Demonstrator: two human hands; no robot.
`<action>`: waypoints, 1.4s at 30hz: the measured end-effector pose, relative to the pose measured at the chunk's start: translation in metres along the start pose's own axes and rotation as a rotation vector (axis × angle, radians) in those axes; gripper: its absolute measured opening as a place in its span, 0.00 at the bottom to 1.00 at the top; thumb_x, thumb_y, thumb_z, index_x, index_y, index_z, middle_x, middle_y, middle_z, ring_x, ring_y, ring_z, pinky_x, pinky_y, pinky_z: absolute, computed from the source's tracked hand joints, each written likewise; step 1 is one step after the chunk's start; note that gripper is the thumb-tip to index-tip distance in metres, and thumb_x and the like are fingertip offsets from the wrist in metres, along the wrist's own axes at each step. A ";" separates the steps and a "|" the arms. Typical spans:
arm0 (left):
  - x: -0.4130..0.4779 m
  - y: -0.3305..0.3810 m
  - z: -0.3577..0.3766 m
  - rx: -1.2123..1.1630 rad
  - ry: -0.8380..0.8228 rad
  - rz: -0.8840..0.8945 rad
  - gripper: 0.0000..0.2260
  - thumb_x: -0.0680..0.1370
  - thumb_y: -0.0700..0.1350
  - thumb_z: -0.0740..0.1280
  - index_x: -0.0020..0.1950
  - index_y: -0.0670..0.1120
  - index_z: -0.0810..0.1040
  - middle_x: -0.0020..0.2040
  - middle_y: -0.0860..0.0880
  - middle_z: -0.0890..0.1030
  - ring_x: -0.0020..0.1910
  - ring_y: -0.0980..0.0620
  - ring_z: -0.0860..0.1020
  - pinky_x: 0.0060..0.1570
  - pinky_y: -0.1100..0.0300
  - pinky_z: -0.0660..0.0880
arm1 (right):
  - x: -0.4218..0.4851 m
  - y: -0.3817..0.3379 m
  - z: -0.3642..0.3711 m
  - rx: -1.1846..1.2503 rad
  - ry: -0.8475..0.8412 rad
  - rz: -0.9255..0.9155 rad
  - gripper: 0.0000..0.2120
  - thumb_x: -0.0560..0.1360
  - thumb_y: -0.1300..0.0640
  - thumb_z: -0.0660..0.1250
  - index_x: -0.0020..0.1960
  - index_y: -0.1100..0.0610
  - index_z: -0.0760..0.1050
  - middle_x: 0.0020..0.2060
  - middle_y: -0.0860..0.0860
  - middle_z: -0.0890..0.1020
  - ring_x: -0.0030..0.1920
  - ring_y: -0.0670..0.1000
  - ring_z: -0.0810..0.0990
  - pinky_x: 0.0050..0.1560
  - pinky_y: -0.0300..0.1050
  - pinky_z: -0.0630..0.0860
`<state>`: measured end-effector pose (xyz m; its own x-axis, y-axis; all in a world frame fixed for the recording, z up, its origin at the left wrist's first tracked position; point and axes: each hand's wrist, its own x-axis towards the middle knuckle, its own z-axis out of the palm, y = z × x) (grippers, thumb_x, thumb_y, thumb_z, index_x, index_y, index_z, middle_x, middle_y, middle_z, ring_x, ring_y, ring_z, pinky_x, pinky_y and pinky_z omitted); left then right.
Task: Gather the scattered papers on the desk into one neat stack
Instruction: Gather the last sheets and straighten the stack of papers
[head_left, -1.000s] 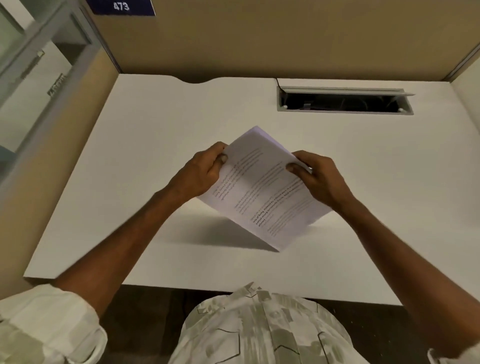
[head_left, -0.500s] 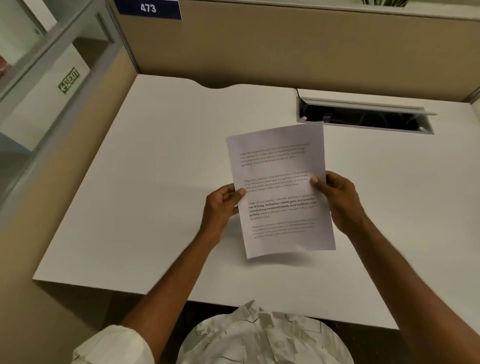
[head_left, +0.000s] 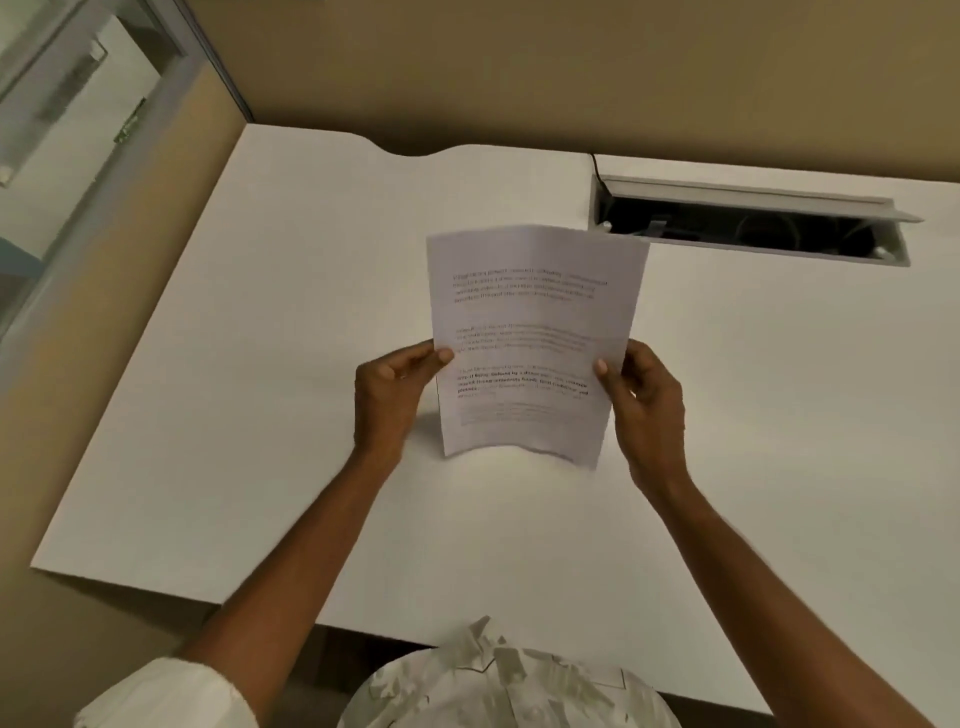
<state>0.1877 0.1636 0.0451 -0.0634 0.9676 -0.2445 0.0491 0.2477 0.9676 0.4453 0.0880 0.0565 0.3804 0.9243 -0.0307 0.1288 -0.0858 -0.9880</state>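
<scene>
1. We're holding the papers (head_left: 535, 322) upright over the middle of the desk (head_left: 260, 364), print facing us. They're sitting between the front edge and the cable slot (head_left: 748, 228) near the back edge.
2. Our left hand (head_left: 389, 395) is pinching the left side, thumb on front and fingers curled behind. Our right hand (head_left: 644, 400) is mirroring that on the right side.
3. We're guessing the two-sided grip is for squaring the sheets up. The bottom edge is pointing down at the desk and bowing a bit, but we can't tell if it's touching.
4. We're probably just neatening now before laying the stack flat.
</scene>
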 end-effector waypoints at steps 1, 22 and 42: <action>0.001 0.011 0.001 -0.035 -0.019 0.062 0.16 0.73 0.52 0.79 0.60 0.50 0.87 0.54 0.51 0.88 0.55 0.51 0.86 0.58 0.56 0.81 | 0.002 -0.006 -0.002 0.021 0.024 -0.076 0.07 0.84 0.58 0.67 0.60 0.52 0.81 0.54 0.45 0.86 0.53 0.47 0.85 0.52 0.37 0.81; 0.034 0.018 -0.009 -0.066 -0.084 0.120 0.08 0.74 0.44 0.79 0.52 0.52 0.89 0.50 0.47 0.89 0.50 0.45 0.88 0.51 0.55 0.84 | 0.043 0.033 -0.022 -0.012 -0.068 -0.035 0.12 0.77 0.64 0.73 0.54 0.48 0.86 0.48 0.44 0.89 0.49 0.44 0.86 0.49 0.35 0.80; 0.288 0.041 0.059 0.135 -0.152 -0.165 0.14 0.75 0.38 0.77 0.59 0.36 0.84 0.54 0.41 0.87 0.50 0.44 0.87 0.55 0.53 0.83 | 0.237 0.042 0.065 -0.115 0.280 0.443 0.14 0.71 0.53 0.82 0.54 0.56 0.86 0.44 0.51 0.89 0.46 0.55 0.88 0.60 0.58 0.83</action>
<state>0.2306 0.4551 0.0105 0.0688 0.9073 -0.4147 0.1837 0.3971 0.8992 0.4819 0.3278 -0.0026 0.6487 0.6571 -0.3840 -0.0062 -0.5000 -0.8660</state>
